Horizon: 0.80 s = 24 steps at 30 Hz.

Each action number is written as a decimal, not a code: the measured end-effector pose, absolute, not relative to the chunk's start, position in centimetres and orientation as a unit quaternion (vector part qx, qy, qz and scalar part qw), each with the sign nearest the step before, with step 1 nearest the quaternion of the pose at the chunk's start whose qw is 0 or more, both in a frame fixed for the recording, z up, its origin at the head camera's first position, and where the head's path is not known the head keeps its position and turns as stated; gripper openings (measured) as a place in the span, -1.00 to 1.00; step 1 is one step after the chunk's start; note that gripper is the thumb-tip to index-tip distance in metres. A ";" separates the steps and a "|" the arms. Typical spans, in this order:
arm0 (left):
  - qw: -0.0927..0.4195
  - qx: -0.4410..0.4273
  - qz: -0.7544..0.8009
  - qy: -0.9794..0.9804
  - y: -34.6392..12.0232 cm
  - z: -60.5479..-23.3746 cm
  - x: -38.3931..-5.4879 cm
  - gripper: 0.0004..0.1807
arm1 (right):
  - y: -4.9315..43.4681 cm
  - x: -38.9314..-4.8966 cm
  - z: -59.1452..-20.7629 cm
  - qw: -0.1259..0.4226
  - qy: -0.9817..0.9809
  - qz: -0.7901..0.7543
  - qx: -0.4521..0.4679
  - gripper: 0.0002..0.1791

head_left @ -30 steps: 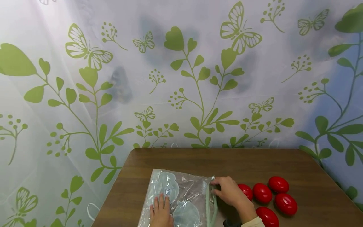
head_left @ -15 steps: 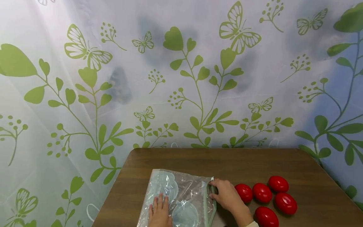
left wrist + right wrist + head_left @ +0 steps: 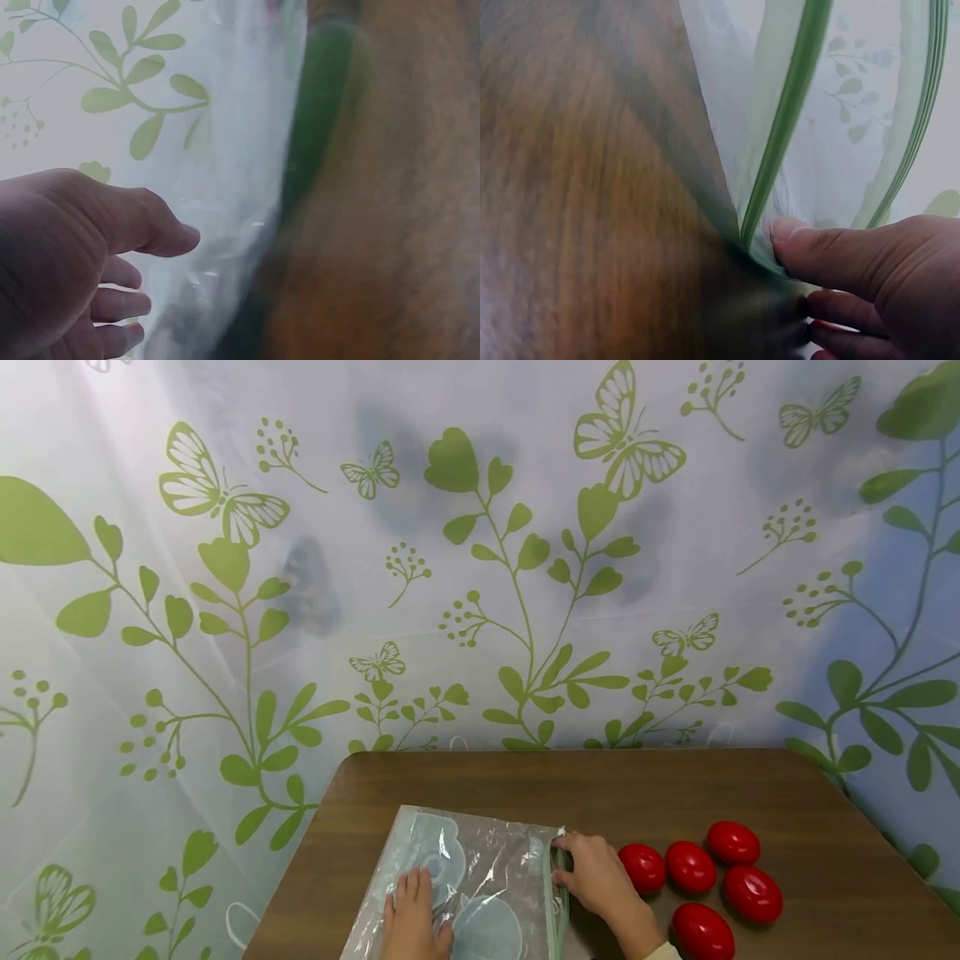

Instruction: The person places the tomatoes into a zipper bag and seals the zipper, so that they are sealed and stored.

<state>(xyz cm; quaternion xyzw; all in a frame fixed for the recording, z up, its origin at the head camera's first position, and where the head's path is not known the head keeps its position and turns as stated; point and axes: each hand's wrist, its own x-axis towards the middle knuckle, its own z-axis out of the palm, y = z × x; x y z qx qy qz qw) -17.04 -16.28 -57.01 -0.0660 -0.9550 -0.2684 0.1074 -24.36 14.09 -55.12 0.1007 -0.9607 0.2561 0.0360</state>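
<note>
A clear plastic zip bag (image 3: 498, 860) with pale blue printed shapes lies on the brown table. Its mouth, edged with green zip strips (image 3: 787, 105), faces right, and the strips stand apart in the right wrist view. My left hand (image 3: 411, 917) rests on the bag's left part with its fingers extended. In the left wrist view its thumb (image 3: 154, 225) is held apart from the other fingers. My right hand (image 3: 598, 878) pinches the far corner of the bag's mouth, the thumb (image 3: 817, 251) against the inner side of the plastic beside a green strip.
Several glossy red egg-shaped objects (image 3: 690, 867) sit on the table (image 3: 600, 781) just right of my right hand. Behind the table's far edge hangs a pale curtain (image 3: 480, 560) with green leaves and butterflies.
My left hand has slid slightly left on the bag, and the plastic looks flatter. My right hand stays at the mouth's corner. The head view has shifted a little.
</note>
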 end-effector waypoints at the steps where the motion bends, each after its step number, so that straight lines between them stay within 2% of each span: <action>1: 0.131 -0.076 -0.259 -0.954 -16.3 -57.0 -17.0 -0.12 | 14.0 -24.4 -55.1 0.035 -0.961 0.256 0.098 -0.54; 4: 0.182 -0.107 -0.246 -0.946 -16.8 -58.1 -17.5 -0.16 | 13.9 -24.4 -54.9 0.023 -0.963 0.254 0.086 -0.54; 7: 0.241 -0.125 -0.223 -0.936 -17.8 -61.4 -19.0 -0.17 | 13.7 -24.5 -54.8 0.013 -0.965 0.249 0.079 -0.54; 10: 0.267 -0.130 -0.202 -0.933 -18.6 -64.2 -20.5 -0.19 | 13.6 -24.6 -54.7 0.005 -0.967 0.245 0.073 -0.53; 12: 0.273 -0.133 -0.203 -0.931 -18.6 -64.4 -20.8 -0.24 | 13.5 -24.6 -54.7 0.003 -0.967 0.244 0.071 -0.53; 14: 0.261 -0.140 -0.210 -0.932 -18.0 -62.3 -20.0 -0.31 | 13.5 -24.6 -54.7 0.004 -0.967 0.245 0.068 -0.54; 20: 0.157 -0.146 -0.257 -0.942 -14.7 -52.3 -16.0 -0.46 | 13.5 -24.4 -54.7 0.008 -0.966 0.250 0.067 -0.55; 24: 0.105 -0.154 -0.270 -0.945 -12.9 -49.5 -14.9 -0.51 | 13.4 -24.3 -54.8 0.015 -0.965 0.252 0.068 -0.55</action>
